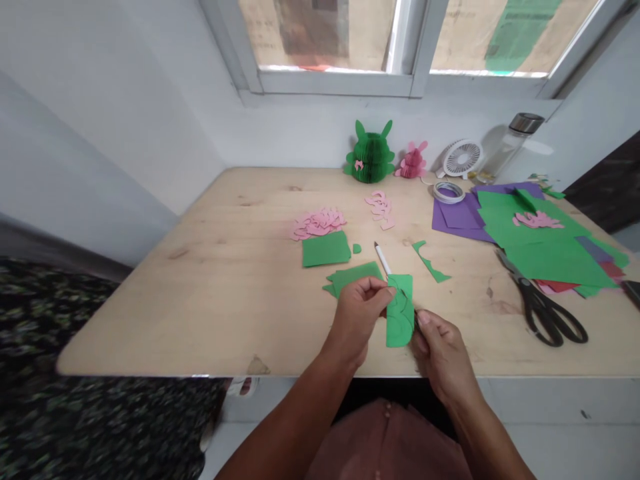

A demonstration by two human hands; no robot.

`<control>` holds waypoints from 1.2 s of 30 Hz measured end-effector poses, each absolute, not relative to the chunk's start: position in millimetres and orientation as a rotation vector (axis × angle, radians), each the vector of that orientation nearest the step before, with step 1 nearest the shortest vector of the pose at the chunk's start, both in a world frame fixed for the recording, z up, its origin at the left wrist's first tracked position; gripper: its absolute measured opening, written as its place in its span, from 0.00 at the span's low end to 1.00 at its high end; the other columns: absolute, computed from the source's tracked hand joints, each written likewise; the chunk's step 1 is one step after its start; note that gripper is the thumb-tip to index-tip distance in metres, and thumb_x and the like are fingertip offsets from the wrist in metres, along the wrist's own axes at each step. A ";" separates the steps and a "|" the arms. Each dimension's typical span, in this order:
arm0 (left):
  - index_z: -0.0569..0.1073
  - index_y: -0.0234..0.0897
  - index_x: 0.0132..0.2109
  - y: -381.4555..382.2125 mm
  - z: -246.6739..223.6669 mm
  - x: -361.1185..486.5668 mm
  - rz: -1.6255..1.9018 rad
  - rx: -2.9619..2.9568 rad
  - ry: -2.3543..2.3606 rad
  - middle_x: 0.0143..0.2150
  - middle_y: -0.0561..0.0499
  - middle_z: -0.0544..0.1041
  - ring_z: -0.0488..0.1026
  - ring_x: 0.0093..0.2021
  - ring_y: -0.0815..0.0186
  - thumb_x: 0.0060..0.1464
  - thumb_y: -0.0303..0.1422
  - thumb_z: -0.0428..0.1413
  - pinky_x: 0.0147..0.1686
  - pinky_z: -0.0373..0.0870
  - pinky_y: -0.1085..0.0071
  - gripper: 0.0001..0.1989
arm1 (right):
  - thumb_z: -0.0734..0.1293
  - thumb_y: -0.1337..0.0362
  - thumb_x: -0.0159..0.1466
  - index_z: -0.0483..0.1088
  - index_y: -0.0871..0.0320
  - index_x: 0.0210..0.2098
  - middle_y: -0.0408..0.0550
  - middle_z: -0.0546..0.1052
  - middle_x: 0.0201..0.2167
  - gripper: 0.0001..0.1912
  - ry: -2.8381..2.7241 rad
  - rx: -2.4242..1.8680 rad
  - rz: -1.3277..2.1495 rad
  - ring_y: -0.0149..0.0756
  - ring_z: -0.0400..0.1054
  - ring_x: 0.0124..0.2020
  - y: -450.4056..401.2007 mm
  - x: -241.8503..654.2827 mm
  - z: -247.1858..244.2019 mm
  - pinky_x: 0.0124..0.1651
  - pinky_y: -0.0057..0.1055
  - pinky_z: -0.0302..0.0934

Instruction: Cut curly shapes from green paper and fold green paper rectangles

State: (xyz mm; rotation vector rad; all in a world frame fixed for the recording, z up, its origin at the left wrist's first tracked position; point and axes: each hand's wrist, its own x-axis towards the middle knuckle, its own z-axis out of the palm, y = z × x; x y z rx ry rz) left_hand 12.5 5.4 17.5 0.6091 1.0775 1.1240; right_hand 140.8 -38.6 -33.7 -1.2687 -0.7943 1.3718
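My left hand (361,308) pinches a piece of green paper (400,327) between thumb and fingers, above the table's front edge. Curved pencil-like lines are drawn on the paper, and its lower right corner is rounded. At the paper's right edge, my right hand (440,343) is closed around a thin dark tool (417,321), mostly hidden by the fingers; its kind cannot be made out. Just beyond the left hand lie green paper sheets (357,275) and a white pen (382,257) with a dark tip. A curved green offcut (430,264) rests farther right.
Pink cutouts (320,223) lie behind a green paper stack (326,251). Large black-handled scissors (543,310) rest at right beside green sheets (530,247) and a tape roll (449,193). Along the wall stand a green paper figure (370,157), a pink one (413,162), a fan (461,159) and a bottle (507,150).
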 end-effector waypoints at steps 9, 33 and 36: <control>0.69 0.34 0.24 3.8 14.7 11.9 1.131 0.597 1.048 0.21 0.57 0.70 0.65 0.22 0.74 0.38 0.33 0.62 0.26 0.62 0.76 0.10 | 0.68 0.46 0.58 0.57 0.57 0.17 0.34 0.52 0.14 0.26 -0.811 -1.273 1.360 0.25 0.40 0.18 -39.2 140.9 -36.7 0.22 0.28 0.34; 0.73 0.35 0.27 15.6 23.5 -13.6 0.866 1.005 1.041 0.23 0.56 0.69 0.62 0.22 0.74 0.39 0.34 0.62 0.23 0.56 0.76 0.08 | 0.69 0.51 0.58 0.75 0.60 0.37 0.34 0.52 0.15 0.18 -0.880 -1.320 1.195 0.26 0.41 0.18 -41.2 177.3 -20.2 0.21 0.26 0.36; 0.73 0.35 0.27 19.6 29.8 -18.6 0.662 1.246 0.992 0.22 0.57 0.67 0.61 0.23 0.73 0.42 0.34 0.60 0.24 0.56 0.76 0.06 | 0.73 0.56 0.52 0.76 0.58 0.34 0.35 0.58 0.15 0.14 -1.007 -1.371 1.137 0.26 0.47 0.18 -30.2 175.3 -5.3 0.21 0.26 0.42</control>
